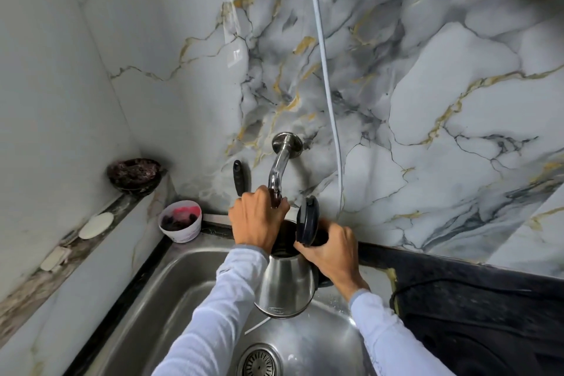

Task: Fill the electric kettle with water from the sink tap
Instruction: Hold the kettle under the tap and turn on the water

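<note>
Head view over a steel sink. The electric kettle was held above the basin, just under the spout of the wall-mounted tap, with its dark lid hinged upright and the mouth open. The right hand was wrapped around the kettle's handle side, fingers curled shut on it near the lid hinge. The left hand was closed over the end of the tap, fingers bent around what appeared to be its valve — the knob itself was hidden beneath them.

Progress, as judged: the kettle was positioned and opened, so preparation was done; no stream of water could be made out, and the level inside the kettle was not visible. Opening the tap, filling, shutting off the water and closing the lid seemed to remain.

Writing: a small mark sat near the kettle's base — too small and blurred to read. No other legible label appeared.
</note>
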The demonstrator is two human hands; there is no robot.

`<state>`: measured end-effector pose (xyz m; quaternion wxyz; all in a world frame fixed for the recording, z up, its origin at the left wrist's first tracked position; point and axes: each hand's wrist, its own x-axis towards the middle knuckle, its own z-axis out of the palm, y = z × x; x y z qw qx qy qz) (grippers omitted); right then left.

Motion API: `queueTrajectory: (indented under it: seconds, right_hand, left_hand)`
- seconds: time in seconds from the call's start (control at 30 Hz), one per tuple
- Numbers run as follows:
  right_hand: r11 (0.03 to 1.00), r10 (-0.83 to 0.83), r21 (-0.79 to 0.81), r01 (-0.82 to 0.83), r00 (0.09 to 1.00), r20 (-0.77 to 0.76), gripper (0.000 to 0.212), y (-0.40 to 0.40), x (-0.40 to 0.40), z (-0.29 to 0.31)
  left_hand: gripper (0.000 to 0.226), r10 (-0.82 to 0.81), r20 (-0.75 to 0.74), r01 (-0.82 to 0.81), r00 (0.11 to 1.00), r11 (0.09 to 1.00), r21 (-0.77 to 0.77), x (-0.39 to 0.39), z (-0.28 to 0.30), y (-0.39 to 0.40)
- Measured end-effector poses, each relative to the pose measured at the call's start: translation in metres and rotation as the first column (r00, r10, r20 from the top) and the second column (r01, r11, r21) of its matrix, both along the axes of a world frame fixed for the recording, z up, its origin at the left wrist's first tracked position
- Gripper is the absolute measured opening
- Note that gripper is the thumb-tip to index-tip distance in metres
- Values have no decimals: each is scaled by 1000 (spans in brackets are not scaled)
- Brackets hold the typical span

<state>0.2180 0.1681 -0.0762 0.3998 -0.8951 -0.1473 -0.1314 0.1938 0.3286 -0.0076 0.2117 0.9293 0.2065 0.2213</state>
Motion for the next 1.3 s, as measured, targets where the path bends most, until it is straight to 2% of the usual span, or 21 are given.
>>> queueTrajectory:
  seconds: [0.07,0.17,0.23,0.33,0.37,0.47,0.53,0.67,1.0,1.3]
  right_hand:
    - [1000,-4,24,4,1000,-4,52,4,2,1]
    - [999,-4,54,4,1000,3,46,9,4,3]
    - [998,-9,61,8,1000,3,46,12,6,4]
    - [999,-7,54,6,1000,15,47,15,7,4]
    - [999,-1,47,0,1000,21,48,15,7,4]
    - [1000,15,27,-16,999,39,52,15,6,4]
    - [1000,21,14,-22,999,46,52,13,6,3]
    - [1000,27,5,-27,999,30,49,11,6,2]
    - [1000,25,5,-25,999,37,48,10,2,-4]
    - [999,35,16,-35,998,47,47,12,-1,0]
  left_hand:
    - [35,-151,67,159,986,976,-151,1,-3,15]
    - [23,-408,128,423,904,808,-411,4,-5,39]
    - [24,-481,162,498,862,741,-450,4,-6,45]
    - [25,-517,100,522,850,805,-282,-10,-8,43]
    - [35,-508,48,507,860,839,-199,-17,-11,44]
    - [89,-434,-189,448,881,893,40,-38,-25,47]
    - [107,-373,-287,426,882,893,148,-52,-37,48]
    - [116,-301,-347,411,888,857,311,-72,-57,48]
    - [111,-274,-407,425,871,837,346,-77,-66,46]
    - [108,-293,-364,428,884,821,378,-78,-65,49]
